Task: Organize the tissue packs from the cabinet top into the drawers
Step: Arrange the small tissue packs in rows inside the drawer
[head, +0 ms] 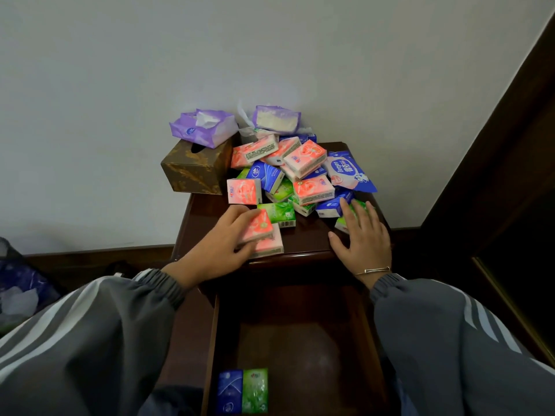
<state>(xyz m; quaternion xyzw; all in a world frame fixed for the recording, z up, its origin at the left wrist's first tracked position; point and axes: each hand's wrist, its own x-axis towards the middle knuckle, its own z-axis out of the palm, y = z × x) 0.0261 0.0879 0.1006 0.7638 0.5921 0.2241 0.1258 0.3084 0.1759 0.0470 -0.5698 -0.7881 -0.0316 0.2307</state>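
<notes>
- Drawer (pixel 369 340), open below the cabinet top (pixel 303 238): mostly bare wood; a blue pack (pixel 229 391) and a green pack (pixel 255 390) lie side by side, touching, at its near left corner.
- Sleeves, grey with pale stripes, reach from both lower corners across the drawer toward the cabinet top.
- Left hand (pixel 222 244), at the cabinet top's near left edge: palm down, fingers spread over the upper of two stacked pink packs (pixel 261 235), thumb at the stack's near side. The hand lies on the stack; whether it is truly gripped cannot be told.
- Right hand (pixel 362 235), at the cabinet top's near right edge: flat and open, fingers spread, resting on a green pack (pixel 341 225) beside a blue pack (pixel 330 207); nothing held. A thin bracelet (pixel 372 270) sits at the wrist.
- Step judged in hand: gathering packs for the drawer. Best done by closing thumb and fingers on both pink packs as one block, lifting them clear, then setting them flush against the pair already in the drawer. The right hand would do well to steady the heap.
- Heap (pixel 300 169), middle to far side of the cabinet top: pink, blue and green packs piled loosely and tilted, likely to slide if a lower one is pulled.
- Wet-wipe packet (pixel 348 172), right of the heap.
- Brown tissue box (pixel 195 172), overhanging the cabinet top's far left corner, with a purple soft pack (pixel 204 129) on it; a second purple pack (pixel 276 118) against the wall.
</notes>
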